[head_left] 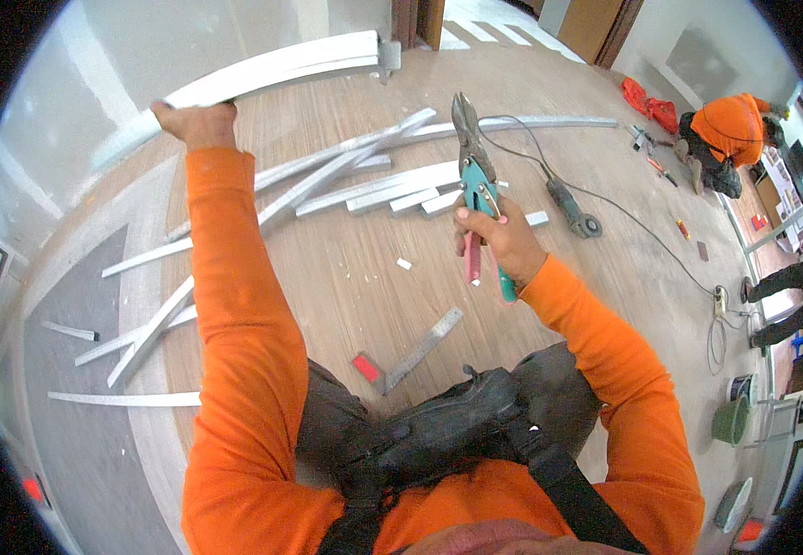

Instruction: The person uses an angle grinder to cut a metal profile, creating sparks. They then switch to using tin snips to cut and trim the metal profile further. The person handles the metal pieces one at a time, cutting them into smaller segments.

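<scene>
My left hand [196, 124] is raised at the upper left, closed on one end of a long white metal channel [281, 69]. The channel reaches to the right, its far end standing clear of the floor stock. Most of my left fingers are hidden behind it. In my right hand [510, 236] are tin snips [477, 176] with teal and red handles, held upright with the jaws pointing away from me. Below them on the wood-look floor lies a try square [422, 351] with a red-marked stock, just ahead of my knees.
Cut metal channels [401, 190] and longer lengths [318, 180] lie across the floor ahead. An angle grinder [572, 209] trails a cord to a socket [720, 296] at right. A co-worker in orange [729, 129] crouches at far right. A green bucket [730, 421] stands nearer.
</scene>
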Available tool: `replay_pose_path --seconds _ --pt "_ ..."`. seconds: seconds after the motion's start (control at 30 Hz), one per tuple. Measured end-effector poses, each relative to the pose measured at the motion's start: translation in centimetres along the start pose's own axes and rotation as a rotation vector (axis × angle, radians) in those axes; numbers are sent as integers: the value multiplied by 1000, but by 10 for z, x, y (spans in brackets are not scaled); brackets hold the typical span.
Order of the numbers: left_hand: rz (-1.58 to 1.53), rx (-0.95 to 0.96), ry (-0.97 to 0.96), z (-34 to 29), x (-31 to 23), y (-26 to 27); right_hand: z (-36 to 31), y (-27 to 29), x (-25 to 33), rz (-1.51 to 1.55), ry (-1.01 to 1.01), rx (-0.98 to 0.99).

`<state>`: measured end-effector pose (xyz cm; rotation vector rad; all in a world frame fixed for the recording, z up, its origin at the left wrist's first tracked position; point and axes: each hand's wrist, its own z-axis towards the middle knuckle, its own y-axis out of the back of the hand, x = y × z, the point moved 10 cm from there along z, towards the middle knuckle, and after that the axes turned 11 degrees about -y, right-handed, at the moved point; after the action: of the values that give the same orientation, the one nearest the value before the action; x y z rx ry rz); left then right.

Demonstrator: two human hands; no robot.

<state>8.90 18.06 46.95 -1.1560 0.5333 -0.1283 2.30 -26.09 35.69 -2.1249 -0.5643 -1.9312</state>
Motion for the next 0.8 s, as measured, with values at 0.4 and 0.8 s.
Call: replay_pose_path --seconds 0.4,0.8 --pt "-124 -209 117 14 32 19 9 -73 81 211 239 166" --pt "885 789 -262 179 41 121 8 -53 86 -80 544 -163"
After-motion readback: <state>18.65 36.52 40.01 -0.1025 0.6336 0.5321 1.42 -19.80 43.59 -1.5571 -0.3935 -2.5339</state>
